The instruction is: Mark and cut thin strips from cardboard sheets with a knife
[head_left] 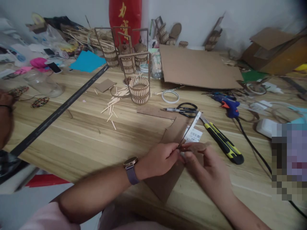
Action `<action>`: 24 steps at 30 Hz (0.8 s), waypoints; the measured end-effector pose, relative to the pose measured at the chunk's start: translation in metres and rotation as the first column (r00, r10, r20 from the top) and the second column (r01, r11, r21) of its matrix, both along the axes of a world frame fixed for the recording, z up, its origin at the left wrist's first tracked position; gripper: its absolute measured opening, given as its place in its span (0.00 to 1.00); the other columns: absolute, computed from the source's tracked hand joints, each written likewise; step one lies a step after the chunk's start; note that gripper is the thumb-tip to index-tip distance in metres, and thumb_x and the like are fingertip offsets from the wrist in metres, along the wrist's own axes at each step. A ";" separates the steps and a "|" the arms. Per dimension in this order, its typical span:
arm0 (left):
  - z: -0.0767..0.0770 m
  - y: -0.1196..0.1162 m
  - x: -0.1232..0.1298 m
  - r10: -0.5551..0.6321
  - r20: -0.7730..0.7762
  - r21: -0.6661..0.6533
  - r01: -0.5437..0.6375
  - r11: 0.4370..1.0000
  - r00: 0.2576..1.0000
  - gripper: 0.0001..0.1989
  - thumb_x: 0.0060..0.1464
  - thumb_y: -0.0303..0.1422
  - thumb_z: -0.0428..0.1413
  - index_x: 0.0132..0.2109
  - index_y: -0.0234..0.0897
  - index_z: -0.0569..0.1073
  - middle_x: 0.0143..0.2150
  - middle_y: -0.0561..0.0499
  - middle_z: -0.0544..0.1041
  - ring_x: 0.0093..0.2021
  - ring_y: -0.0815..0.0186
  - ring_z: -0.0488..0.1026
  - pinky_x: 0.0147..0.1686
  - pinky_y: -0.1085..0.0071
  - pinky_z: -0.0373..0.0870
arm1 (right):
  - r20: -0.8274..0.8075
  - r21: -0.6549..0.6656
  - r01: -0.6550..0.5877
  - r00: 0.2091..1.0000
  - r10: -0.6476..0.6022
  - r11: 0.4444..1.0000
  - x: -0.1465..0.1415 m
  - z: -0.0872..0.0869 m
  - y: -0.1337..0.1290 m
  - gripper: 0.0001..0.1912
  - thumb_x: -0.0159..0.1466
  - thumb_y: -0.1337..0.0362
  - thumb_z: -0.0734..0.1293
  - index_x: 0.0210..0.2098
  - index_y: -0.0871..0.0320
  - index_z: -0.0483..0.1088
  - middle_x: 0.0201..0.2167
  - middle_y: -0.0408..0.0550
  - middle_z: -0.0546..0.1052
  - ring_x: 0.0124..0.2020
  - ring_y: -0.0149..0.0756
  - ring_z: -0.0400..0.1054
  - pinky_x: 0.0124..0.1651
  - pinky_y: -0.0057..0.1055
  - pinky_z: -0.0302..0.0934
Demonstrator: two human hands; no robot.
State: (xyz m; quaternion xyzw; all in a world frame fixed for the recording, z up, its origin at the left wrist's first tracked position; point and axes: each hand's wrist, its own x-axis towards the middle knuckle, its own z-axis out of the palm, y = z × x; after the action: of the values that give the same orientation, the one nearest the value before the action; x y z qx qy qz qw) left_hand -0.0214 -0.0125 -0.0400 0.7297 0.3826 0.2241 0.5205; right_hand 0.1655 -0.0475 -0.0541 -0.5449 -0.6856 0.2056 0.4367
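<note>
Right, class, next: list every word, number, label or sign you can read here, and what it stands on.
"力", or a character much like it: gold, on the red banner; the writing below is too blurred.
White barcode label: print too small to read.
Black strip: pale marks, unreadable.
Nothing else is legible.

Red banner (125,16): on wall behind front basket (139,92); gold characters, top one reads 力, lower ones unclear.
White sticker (194,135): by brown cardboard (165,185), nearer the camera and to the right of front basket; barcode, with small print too blurred to read.
</note>
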 end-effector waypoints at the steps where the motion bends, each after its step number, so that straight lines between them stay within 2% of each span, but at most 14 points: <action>1: -0.001 0.000 0.000 0.012 0.011 0.001 -0.012 1.000 1.000 0.13 0.71 0.32 0.46 0.38 0.37 0.71 0.32 0.50 0.79 0.33 0.65 0.75 0.35 0.72 0.66 | 0.108 0.093 -0.010 0.994 -0.001 0.996 0.001 0.000 0.000 0.09 0.69 0.53 0.69 0.39 0.50 0.75 0.37 0.46 0.84 0.38 0.40 0.79 0.40 0.37 0.69; 4: -0.003 -0.001 0.001 0.024 0.024 0.001 -0.024 1.000 0.999 0.13 0.71 0.33 0.46 0.38 0.37 0.71 0.32 0.51 0.78 0.33 0.66 0.75 0.34 0.73 0.65 | 0.272 0.274 -0.081 0.962 0.003 0.958 0.004 0.001 0.000 0.04 0.70 0.60 0.69 0.37 0.50 0.74 0.38 0.43 0.84 0.39 0.39 0.79 0.44 0.37 0.65; 7: -0.004 -0.001 0.002 0.038 0.010 0.011 -0.038 0.999 0.999 0.13 0.70 0.33 0.46 0.36 0.37 0.69 0.31 0.51 0.77 0.32 0.66 0.74 0.33 0.73 0.65 | 0.353 0.329 -0.110 0.935 -0.014 0.938 0.002 0.002 0.000 0.03 0.72 0.62 0.67 0.40 0.51 0.73 0.38 0.43 0.85 0.38 0.38 0.79 0.44 0.39 0.61; 12: -0.002 -0.002 0.002 0.053 0.001 -0.007 -0.053 0.999 0.999 0.13 0.69 0.32 0.46 0.35 0.38 0.69 0.30 0.51 0.76 0.31 0.66 0.73 0.32 0.73 0.65 | 0.381 0.333 -0.107 0.924 -0.030 0.937 -0.001 0.001 -0.004 0.05 0.72 0.63 0.64 0.41 0.50 0.73 0.37 0.44 0.85 0.36 0.40 0.79 0.45 0.42 0.58; 17: -0.001 -0.002 0.002 0.057 0.014 -0.002 -0.057 0.998 0.998 0.13 0.68 0.31 0.47 0.33 0.38 0.69 0.30 0.52 0.76 0.30 0.66 0.72 0.31 0.73 0.63 | 0.362 0.263 -0.068 0.932 -0.033 0.962 -0.001 0.001 -0.003 0.10 0.73 0.60 0.64 0.34 0.50 0.73 0.34 0.45 0.84 0.34 0.41 0.77 0.43 0.43 0.61; 24: -0.001 -0.001 0.001 0.053 0.016 -0.007 -0.053 0.999 0.998 0.14 0.68 0.29 0.48 0.32 0.38 0.70 0.30 0.53 0.78 0.29 0.67 0.71 0.31 0.73 0.62 | 0.388 0.312 -0.087 0.921 -0.043 0.946 0.000 0.007 -0.001 0.09 0.74 0.59 0.64 0.38 0.50 0.73 0.32 0.44 0.83 0.32 0.40 0.75 0.39 0.41 0.60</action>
State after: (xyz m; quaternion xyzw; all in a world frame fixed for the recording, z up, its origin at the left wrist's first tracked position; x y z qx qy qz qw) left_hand -0.0200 -0.0137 -0.0411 0.7157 0.3985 0.2425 0.5198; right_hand 0.1654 -0.0484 -0.0474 -0.4880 -0.7892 -0.0172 0.3725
